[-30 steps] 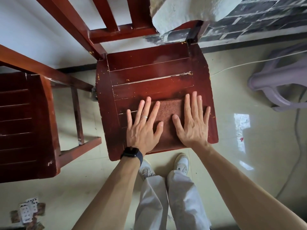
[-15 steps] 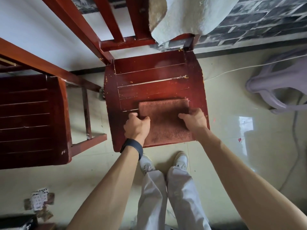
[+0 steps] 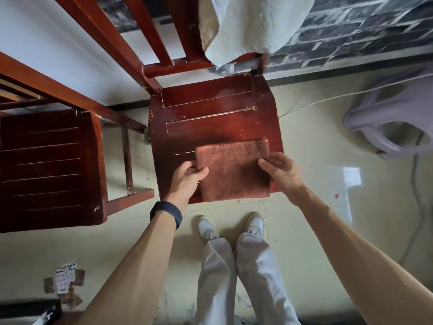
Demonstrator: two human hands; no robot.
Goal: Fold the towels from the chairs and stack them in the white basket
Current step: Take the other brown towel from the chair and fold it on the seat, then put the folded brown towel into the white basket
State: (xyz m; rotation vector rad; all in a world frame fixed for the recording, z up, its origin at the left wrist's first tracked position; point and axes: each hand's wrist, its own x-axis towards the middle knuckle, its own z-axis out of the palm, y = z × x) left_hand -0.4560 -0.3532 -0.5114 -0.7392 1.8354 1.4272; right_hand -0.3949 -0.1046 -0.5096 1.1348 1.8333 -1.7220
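The red wooden chair seat [image 3: 210,102] bears a folded brown towel [image 3: 234,174] at its front right part.

Rust-brown towel [image 3: 233,171], dark red chair [image 3: 210,118], cream towel [image 3: 253,26].

A folded brown towel [image 3: 233,171] lies on the front of the red wooden chair seat [image 3: 210,109]. The left hand [image 3: 187,178] pinches its left edge, thumb on top. The right hand [image 3: 282,171] grips its right edge. A white towel [image 3: 253,24] hangs over the chair back. A second wooden chair [image 3: 46,165] stands to the left, and a grey plastic chair [image 3: 393,118] to the right.
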